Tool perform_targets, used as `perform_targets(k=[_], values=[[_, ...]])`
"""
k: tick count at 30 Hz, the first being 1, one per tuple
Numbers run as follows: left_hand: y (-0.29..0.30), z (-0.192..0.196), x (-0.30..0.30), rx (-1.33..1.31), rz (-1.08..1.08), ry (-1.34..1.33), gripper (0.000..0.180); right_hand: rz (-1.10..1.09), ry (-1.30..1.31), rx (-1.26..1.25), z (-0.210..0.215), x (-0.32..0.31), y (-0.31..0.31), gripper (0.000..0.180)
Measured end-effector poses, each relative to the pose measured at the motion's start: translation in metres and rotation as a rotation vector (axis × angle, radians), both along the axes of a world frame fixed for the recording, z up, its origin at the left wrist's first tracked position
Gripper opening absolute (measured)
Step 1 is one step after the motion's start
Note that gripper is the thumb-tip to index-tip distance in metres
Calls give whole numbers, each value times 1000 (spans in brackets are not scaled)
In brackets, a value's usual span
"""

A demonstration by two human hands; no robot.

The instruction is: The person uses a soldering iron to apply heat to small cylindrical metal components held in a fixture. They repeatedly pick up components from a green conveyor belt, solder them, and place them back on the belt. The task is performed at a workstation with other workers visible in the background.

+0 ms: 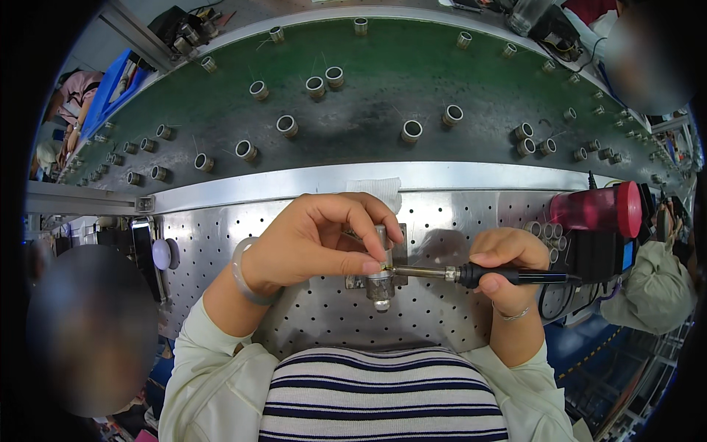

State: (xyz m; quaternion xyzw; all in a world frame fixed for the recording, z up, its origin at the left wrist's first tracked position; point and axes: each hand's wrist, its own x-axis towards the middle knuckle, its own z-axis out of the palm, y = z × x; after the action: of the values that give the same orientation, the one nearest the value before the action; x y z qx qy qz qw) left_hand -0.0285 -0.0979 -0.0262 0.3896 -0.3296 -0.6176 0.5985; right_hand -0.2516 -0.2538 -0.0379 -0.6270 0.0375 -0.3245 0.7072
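L hand (313, 239) at metal cyl. (381, 286), R hand (513, 254) w/ soldering iron (470, 275).

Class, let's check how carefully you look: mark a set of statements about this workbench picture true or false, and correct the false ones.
1. The right hand holds a black-handled tool. True.
2. A pale bangle is worn on the wrist of the left hand. True.
3. The tool's metal shaft points away from the left hand. False: it points toward that hand's fingertips.
4. Metal cylinders stand on the dark green surface beyond the perforated worktop. True.
5. All those cylinders stand in one straight row. False: they are scattered.
6. The left hand lies flat on the worktop. False: its fingers are bent, at a metal piece.
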Motion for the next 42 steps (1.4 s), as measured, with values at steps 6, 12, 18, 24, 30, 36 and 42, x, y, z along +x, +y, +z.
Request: perform_targets(k=[6, 12, 18, 24, 30, 36, 42], values=[[1, -2, 2, -22, 0, -50, 14, 15, -21, -128, 3, 2, -3, 19], [1, 0, 3, -23, -2, -64, 13, 21, -37, -191, 3, 2, -5, 22], [1, -2, 3, -13, -6, -77, 13, 34, -48, -224, 4, 3, -7, 24], [0, -2, 2, -14, -2, -80, 13, 40, -58, -238, 3, 2, -9, 25], [0, -3, 2, -24, -2, -83, 13, 47, -63, -253, 2, 3, -10, 26], [0, -3, 3, -14, -13, -68, 13, 64, -60, -264, 3, 2, -10, 26], [-1, -3, 3, -13, -16, -71, 13, 83, -64, -275, 3, 3, -13, 27]])
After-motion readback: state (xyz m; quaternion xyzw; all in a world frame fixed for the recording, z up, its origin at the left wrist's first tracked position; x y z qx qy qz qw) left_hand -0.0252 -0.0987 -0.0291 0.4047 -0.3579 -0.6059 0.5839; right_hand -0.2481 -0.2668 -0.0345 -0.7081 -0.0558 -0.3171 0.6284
